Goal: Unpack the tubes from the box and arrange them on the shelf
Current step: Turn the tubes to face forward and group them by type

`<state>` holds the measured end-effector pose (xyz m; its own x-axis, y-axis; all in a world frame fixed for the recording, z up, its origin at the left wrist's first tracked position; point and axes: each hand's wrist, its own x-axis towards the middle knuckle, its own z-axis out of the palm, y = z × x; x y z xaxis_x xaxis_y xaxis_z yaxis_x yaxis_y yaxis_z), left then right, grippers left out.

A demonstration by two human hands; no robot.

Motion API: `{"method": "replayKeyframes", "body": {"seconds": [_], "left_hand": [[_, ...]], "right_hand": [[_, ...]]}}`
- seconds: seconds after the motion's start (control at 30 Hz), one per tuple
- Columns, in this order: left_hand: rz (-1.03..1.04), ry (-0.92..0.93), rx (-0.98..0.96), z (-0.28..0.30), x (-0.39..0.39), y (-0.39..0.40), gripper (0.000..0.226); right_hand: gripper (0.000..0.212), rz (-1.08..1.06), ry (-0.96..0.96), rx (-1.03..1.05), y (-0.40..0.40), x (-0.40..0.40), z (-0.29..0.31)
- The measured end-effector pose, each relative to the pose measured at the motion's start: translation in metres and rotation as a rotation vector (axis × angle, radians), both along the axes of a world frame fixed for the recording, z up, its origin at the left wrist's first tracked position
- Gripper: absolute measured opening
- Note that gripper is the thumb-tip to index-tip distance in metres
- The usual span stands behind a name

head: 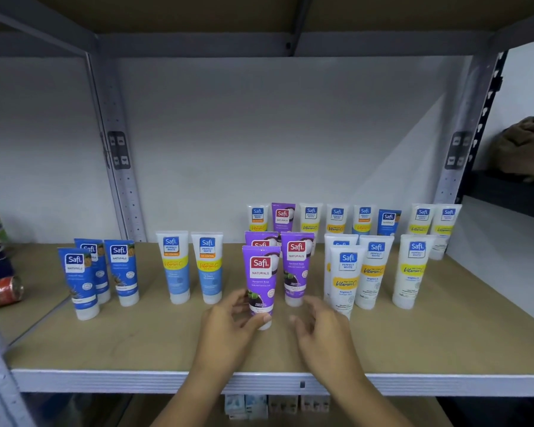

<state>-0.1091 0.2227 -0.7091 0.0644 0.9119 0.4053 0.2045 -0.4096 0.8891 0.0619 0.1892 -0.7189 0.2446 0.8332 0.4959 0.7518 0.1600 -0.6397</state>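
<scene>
The left hand [228, 322] pinches the purple tube [260, 282] low by its cap, upright at the shelf [167, 349] front; light, squashy, likely tippy; right hand [321, 328] loose, empty.

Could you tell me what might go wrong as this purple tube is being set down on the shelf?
1. The left hand holds the front purple tube upright on its narrow cap; released off balance, it could topple.
2. Falling backward, it might knock the purple tubes behind.
3. The right hand hovers near the white tube and could brush it.
</scene>
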Motion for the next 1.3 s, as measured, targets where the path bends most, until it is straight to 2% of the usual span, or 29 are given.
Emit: {"method": "replayKeyframes", "body": {"seconds": [0.2, 0.27, 0.7, 0.83, 1.3], "left_hand": [[0.006, -0.009, -0.021, 0.002, 0.002, -0.002, 0.04], [0.012, -0.007, -0.026, 0.002, 0.002, -0.001, 0.038], [0.001, 0.004, -0.051, 0.004, 0.006, 0.002, 0.036], [0.007, 0.039, -0.047, 0.002, 0.005, 0.005, 0.03], [-0.006, 0.073, -0.048, -0.002, 0.006, 0.006, 0.031]], "right_hand": [[0.069, 0.467, -0.301, -0.153, -0.029, 0.01, 0.005], [0.076, 0.533, -0.391, -0.177, -0.027, 0.013, 0.004], [0.083, 0.554, -0.43, -0.196, -0.028, 0.013, 0.003], [0.079, 0.549, -0.411, -0.199, -0.028, 0.013, 0.005], [0.07, 0.547, -0.413, -0.154, -0.032, 0.012, 0.008]]}}
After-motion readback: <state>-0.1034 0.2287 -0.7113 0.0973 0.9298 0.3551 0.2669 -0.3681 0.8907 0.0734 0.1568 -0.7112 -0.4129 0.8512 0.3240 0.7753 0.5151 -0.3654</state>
